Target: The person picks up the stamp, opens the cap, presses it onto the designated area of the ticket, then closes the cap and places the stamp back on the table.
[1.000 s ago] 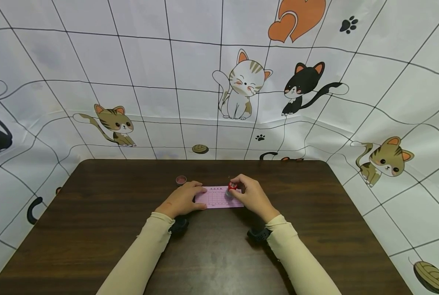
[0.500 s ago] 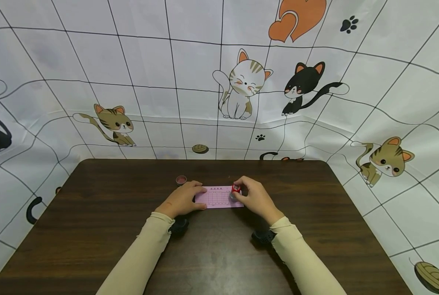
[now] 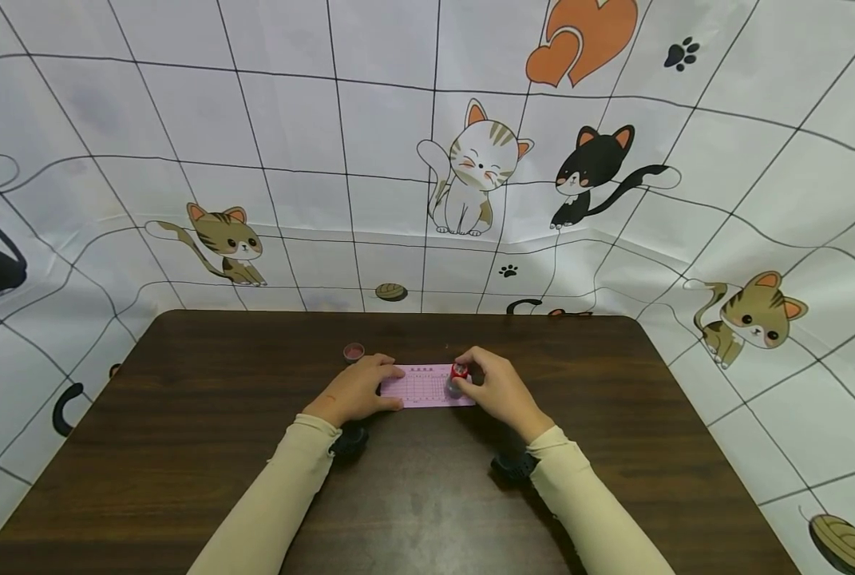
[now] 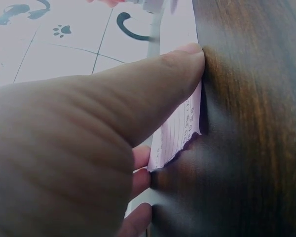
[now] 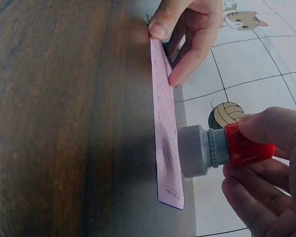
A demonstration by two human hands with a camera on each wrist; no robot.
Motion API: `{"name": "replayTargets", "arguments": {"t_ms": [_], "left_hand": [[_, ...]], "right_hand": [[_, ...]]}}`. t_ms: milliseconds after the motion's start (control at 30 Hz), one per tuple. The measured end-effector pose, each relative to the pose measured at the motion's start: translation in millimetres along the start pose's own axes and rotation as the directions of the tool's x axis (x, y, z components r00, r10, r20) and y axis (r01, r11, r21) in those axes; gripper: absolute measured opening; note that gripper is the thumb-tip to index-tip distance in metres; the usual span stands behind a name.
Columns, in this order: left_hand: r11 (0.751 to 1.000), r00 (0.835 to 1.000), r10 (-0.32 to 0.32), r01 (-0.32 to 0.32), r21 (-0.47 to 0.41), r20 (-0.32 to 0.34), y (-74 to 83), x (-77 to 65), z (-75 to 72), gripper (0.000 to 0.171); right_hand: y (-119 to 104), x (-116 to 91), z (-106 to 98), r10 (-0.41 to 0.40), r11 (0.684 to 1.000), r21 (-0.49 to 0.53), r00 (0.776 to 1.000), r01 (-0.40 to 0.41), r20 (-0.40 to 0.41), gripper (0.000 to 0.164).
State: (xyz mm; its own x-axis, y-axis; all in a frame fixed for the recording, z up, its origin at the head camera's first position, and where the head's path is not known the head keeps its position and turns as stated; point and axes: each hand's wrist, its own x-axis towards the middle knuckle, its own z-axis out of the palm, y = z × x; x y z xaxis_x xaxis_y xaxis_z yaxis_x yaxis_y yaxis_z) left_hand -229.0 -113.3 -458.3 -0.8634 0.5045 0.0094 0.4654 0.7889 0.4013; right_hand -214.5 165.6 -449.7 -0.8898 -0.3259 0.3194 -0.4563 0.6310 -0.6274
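A pink paper slip (image 3: pixel 421 386) printed with a dark grid lies flat on the brown table. My left hand (image 3: pixel 358 390) spans its left end, thumb at the near edge and fingers at the far edge. In the left wrist view the thumb (image 4: pixel 163 74) presses on the slip, whose end is ragged. Between thumb and fingers, my right hand (image 3: pixel 499 389) pinches a stamp (image 5: pixel 212 148) by its red handle. The stamp's grey base faces down, close over the right part of the slip. Dark marks show on the paper near it, too blurred to read.
Beyond my left hand stands a small round cap (image 3: pixel 354 352), reddish inside. The dark wooden table (image 3: pixel 219 415) ends at a white sheet (image 3: pixel 283 120) printed with cats and grid lines, which hangs behind and at both sides.
My right hand has shifted slightly right along the slip with the stamp, then stayed nearly still. My left hand and the slip keep their place.
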Motion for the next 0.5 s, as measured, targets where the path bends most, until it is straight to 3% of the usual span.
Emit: {"name": "replayTargets", "arguments": {"t_ms": [500], "left_hand": [[1.0,1.0,-0.006,0.006,-0.006,-0.005,0.4,0.9,2.5,0.057]], "right_hand": [[3.3,-2.0,4.3,0.023,1.0,-0.009,0.999,-0.023,0.03,0.026]]}}
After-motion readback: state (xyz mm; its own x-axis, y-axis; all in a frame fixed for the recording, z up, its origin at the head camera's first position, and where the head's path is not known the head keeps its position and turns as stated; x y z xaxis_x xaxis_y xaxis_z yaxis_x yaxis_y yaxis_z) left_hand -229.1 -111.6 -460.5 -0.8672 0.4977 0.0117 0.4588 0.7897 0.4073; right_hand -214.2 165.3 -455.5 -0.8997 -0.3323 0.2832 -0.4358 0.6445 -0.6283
